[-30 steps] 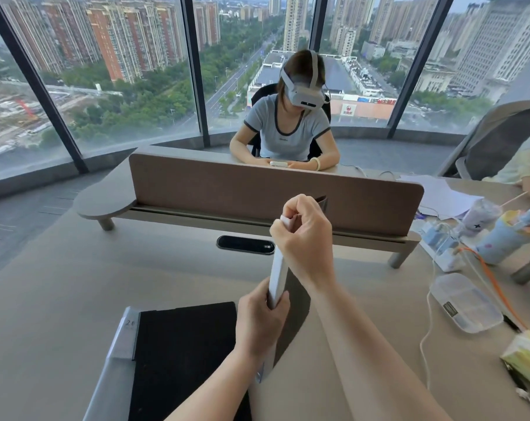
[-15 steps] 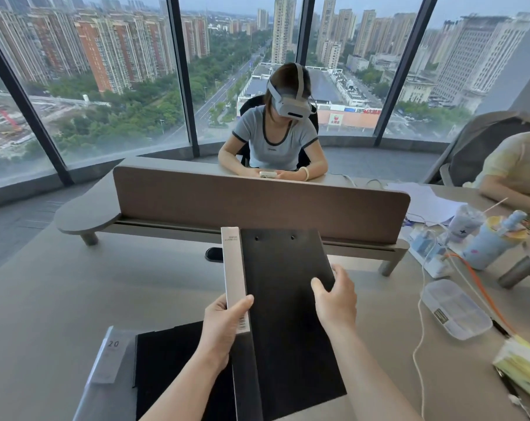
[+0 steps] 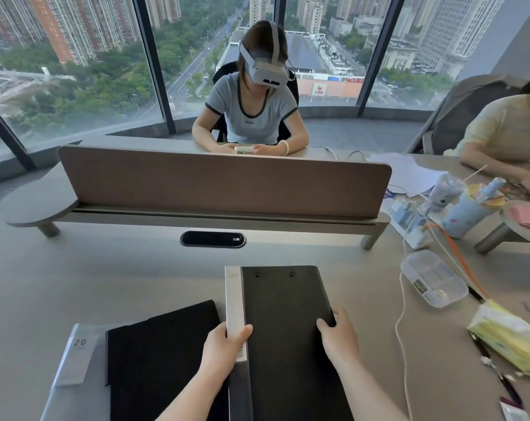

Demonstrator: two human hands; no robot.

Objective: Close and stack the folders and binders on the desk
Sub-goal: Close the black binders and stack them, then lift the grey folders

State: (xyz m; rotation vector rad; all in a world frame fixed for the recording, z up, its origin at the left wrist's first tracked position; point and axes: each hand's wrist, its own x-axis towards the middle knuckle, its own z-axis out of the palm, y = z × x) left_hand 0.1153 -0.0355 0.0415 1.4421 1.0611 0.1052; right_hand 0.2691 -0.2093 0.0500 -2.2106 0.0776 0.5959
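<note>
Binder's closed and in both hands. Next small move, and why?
Probably shift the black binder left onto the black folder lying beside it on the grey folder. It looks closed, white spine facing left, left hand gripping the spine, right hand on its right edge, so stacking remains.

Brown divider panel (image 3: 224, 180) runs across desk (image 3: 75, 275) middle, w/ black cable grommet (image 3: 212, 239) just in front. Near desk's right edge: clear plastic box (image 3: 434, 278), white power strip (image 3: 409, 221), blue tumbler (image 3: 467, 212), yellow-green tissue pack (image 3: 507, 338). Person w/ headset (image 3: 251, 113) sits behind divider.
</note>
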